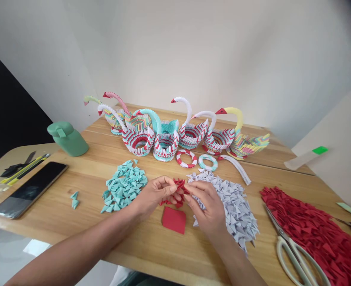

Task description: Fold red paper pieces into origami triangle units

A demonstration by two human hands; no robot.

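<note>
Between my two hands is a small folded piece of red paper (pixel 179 184), pinched by the fingertips of both. My left hand (pixel 160 190) comes in from the left, its thumb and fingers closed on the piece. From the right, my right hand (pixel 206 200) grips the same piece with thumb and forefinger. Right below and behind the hands lie a few red folded pieces (pixel 177 201), partly hidden. Just in front of them is a stack of flat red paper (pixel 174 220). A teal pile of folded triangles (pixel 123 186) lies left, a pale lilac pile (pixel 236 208) right.
Several folded-paper swans (pixel 166 145) stand along the back. Before them lie a red-and-white ring (pixel 186 153), a teal-and-white ring (pixel 203 163) and a white neck piece (pixel 237 167). Scissors (pixel 291 246) rest by a big red pile (pixel 315 234). A phone (pixel 32 188) and green bottle (pixel 68 138) are left.
</note>
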